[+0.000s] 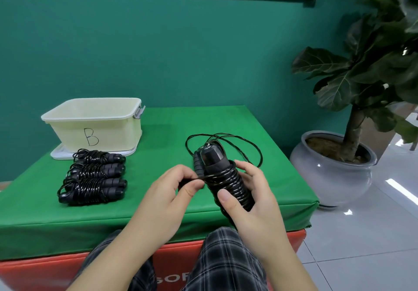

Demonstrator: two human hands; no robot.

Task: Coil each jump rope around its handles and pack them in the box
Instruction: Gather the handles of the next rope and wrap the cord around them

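— Green cloth covers the worktop (158,200), teal wall behind, a potted plant (352,118) out beyond the right hand. Where's the rope in play?

— Between both hands, just above the near edge. The right hand (246,198) is curled round the paired handles (217,161) and the turns already laid on them, thumb pressing across the coil. The left hand (172,191) pinches the free cord (199,178) between thumb and fingertips, right beside the bundle.

— How much is left to wind?

— Several loose loops (226,139) lie on the cloth just past the right hand, so I'd judge it roughly half done.

— Advice for this step?

— Keep the cord taut from the left pinch, and lay each turn touching the last one rather than crossing it. The right thumb should clamp the newest turn while the left hand takes a fresh grip, or the slick cord will likely spring loose. Draw slack slowly so the loops on the cloth don't knot.

— And afterwards?

— Three coiled ropes (95,175) sit in a row beyond the left hand, and behind them the cream box (92,121) marked B stands open on its lid (58,155). Nothing shows above its rim; its floor is hidden, so packing looks not yet begun
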